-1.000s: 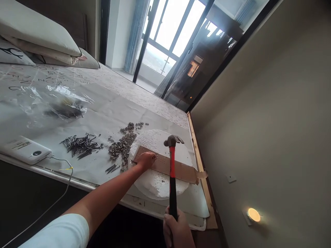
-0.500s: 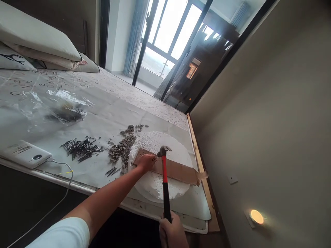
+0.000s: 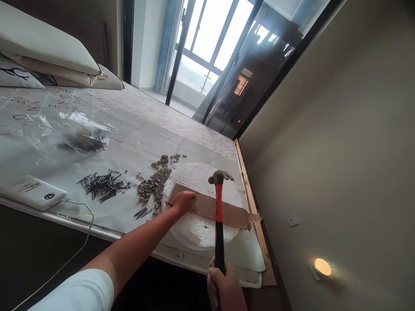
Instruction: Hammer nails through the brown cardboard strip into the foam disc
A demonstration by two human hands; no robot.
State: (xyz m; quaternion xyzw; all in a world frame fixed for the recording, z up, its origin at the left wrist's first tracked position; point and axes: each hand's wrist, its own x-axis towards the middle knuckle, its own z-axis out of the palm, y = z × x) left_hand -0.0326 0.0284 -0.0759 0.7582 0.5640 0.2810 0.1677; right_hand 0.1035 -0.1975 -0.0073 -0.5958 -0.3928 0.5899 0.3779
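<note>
On the paper-covered bed (image 3: 136,142) a cardboard strip (image 3: 227,211) lies across a foam disc (image 3: 197,231). The left hand (image 3: 184,201) pinches something tiny on it, likely a nail (image 3: 195,198). The right hand (image 3: 225,287), fisted round the hammer (image 3: 219,216), holds it raised at 3 o'clock. Short, square taps suit best. Loose nails (image 3: 102,183) lie at 9 o'clock.

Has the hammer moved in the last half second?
Yes. The hammer has swung up and rightward, its head now clear of the left hand on the cardboard strip.

place: home bedroom | signs: stacked pillows (image 3: 48,47), patterned mattress (image 3: 155,113) (paper-covered), curtained balcony door (image 3: 207,39)
</note>
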